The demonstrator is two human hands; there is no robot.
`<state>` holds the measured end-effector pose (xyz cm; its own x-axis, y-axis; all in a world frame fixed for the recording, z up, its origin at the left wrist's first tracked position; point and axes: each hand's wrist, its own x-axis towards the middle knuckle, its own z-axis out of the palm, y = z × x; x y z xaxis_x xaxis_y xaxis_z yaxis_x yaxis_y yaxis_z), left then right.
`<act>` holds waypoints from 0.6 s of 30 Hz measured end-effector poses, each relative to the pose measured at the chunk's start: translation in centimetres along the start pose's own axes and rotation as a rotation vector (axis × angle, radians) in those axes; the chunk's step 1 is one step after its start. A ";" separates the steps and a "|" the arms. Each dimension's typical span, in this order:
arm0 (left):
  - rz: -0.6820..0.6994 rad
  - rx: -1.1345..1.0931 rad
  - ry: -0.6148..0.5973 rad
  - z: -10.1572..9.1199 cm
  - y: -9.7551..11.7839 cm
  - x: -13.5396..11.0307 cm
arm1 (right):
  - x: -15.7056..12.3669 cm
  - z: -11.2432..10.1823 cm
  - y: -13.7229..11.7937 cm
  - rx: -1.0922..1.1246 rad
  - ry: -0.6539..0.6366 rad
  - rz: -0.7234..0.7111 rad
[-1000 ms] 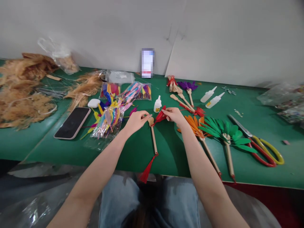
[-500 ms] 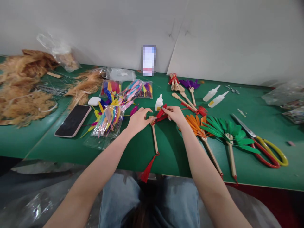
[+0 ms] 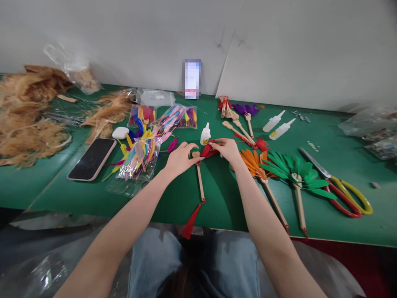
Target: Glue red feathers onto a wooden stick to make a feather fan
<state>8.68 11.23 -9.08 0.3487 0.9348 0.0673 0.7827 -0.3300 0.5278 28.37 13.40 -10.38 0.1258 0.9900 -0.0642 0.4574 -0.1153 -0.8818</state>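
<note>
Bright red feathers (image 3: 209, 152), pinched firmly in the right hand (image 3: 226, 148), have just shifted left to the neck of the pale wooden spoon-shaped stick (image 3: 200, 181) at the green table's (image 3: 180, 209) near middle, bringing both parts together beside the loosely open left hand's (image 3: 182, 158) thumb.

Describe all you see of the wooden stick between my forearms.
The slim, pale wooden stick appears to lie on the green table, its wider, rounded head pointing away from you. A red tassel at its near end hangs past the table edge. Red feathers overlap its neck, beside your left hand; contact is unclear.
</note>
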 end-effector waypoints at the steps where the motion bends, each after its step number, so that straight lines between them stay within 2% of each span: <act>1: -0.004 0.002 0.003 0.0 0.0 0.0 | 0.0 -0.1 -0.1 0.002 0.015 0.006; 12: 0.007 -0.009 0.001 0.1 0.0 0.0 | -0.2 -1.1 -0.1 0.064 0.214 -0.047; 18: 0.005 -0.035 0.008 0.1 -0.2 0.1 | -0.4 -0.7 0.1 -0.217 0.214 -0.087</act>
<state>8.58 11.35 -9.24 0.3482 0.9343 0.0772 0.7622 -0.3300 0.5568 28.98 12.96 -10.13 0.2499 0.9599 0.1271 0.6489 -0.0686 -0.7577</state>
